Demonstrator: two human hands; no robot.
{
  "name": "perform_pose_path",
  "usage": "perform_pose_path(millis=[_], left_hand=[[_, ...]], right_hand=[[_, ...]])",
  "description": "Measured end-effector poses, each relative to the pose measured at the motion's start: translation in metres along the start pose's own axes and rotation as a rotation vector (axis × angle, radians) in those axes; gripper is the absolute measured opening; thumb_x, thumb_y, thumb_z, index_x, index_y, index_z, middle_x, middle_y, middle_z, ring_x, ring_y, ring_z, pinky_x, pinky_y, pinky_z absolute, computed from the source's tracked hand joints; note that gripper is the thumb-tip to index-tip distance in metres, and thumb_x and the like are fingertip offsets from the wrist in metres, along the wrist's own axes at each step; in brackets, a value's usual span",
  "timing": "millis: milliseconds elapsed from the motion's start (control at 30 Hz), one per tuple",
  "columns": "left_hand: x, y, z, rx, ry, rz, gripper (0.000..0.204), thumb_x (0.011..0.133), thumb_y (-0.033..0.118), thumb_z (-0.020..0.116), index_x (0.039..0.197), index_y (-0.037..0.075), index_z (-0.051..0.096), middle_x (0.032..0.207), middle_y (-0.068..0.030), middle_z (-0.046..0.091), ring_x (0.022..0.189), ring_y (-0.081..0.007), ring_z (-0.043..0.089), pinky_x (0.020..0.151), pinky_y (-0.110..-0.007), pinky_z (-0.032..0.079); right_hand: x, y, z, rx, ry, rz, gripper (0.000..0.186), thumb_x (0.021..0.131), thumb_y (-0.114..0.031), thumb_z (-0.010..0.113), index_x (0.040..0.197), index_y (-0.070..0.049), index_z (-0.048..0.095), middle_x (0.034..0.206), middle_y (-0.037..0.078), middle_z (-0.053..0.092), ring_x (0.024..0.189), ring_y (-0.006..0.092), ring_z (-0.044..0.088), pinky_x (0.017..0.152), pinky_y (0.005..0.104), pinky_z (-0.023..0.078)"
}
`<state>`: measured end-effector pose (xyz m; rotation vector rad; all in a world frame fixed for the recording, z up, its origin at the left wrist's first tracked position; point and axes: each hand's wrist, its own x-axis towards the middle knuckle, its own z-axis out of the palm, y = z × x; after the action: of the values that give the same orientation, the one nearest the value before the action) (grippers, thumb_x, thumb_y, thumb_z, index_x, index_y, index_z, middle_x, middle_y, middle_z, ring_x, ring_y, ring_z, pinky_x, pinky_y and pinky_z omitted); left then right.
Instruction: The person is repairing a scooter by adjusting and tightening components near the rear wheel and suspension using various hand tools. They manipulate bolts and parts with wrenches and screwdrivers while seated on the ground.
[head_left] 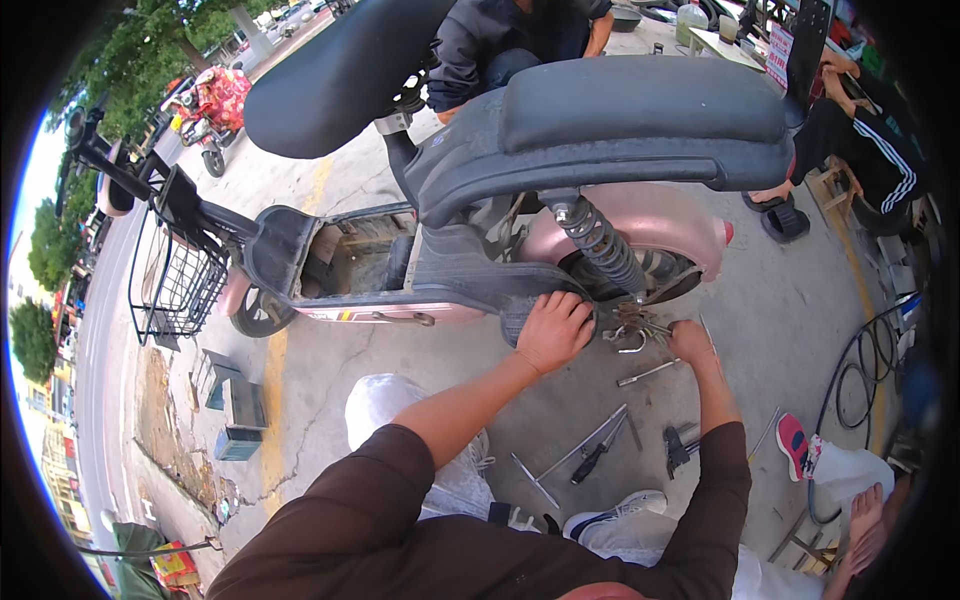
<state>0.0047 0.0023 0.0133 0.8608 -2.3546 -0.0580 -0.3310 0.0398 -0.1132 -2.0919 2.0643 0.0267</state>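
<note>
A pink electric scooter (pixel 380 315) stands across the view with its black seat (pixel 640 105) at the top. My left hand (pixel 555 330) rests on the black plastic footrest beside the rear wheel, its fingers apart and slightly bent. My right hand (pixel 690 342) is closed on a metal wrench (pixel 655 327) that reaches to the bracket at the lower end of the coil shock absorber (pixel 598 240). A long socket tool (pixel 645 373) lies below that hand. On the ground between my arms are a T-bar wrench (pixel 535 480) and a black-handled screwdriver (pixel 590 462).
One person (pixel 465 45) crouches behind the scooter, another (pixel 865 150) works at upper right, and someone's pink shoe (pixel 793 445) is at lower right. A black hose (pixel 845 360) snakes along the right. Metal blocks (pixel 240 410) lie left; a parked scooter (pixel 205 115) stands farther back.
</note>
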Motion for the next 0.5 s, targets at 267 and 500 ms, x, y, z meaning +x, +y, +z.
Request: perform_pose_path(millis=[267, 500], left_hand=[[-0.004, -0.001, 0.008, -0.001, 0.026, 0.004, 0.022, 0.079, 0.024, 0.059, 0.094, 0.008, 0.059, 0.091, -0.0068, 0.053, 0.089, -0.0242, 0.049, 0.075, -0.037, 0.039], [-0.005, -0.005, 0.010, 0.001, 0.058, 0.015, 0.021, 0.079, 0.023, 0.060, 0.094, 0.008, 0.060, 0.090, -0.0059, 0.054, 0.088, -0.0247, 0.050, 0.075, -0.039, 0.039]], right_hand=[[-0.014, -0.102, -0.161, -0.462, 0.064, -0.226, 0.010, 0.074, -0.014, 0.060, 0.076, -0.009, 0.069, 0.075, 0.010, 0.068, 0.074, 0.0261, 0.067, 0.061, 0.0387, 0.053], [-0.069, -0.123, -0.132, -0.301, -0.060, 0.049, 0.015, 0.078, -0.010, 0.056, 0.090, -0.007, 0.064, 0.082, 0.015, 0.066, 0.077, 0.0304, 0.065, 0.063, 0.0421, 0.051]])
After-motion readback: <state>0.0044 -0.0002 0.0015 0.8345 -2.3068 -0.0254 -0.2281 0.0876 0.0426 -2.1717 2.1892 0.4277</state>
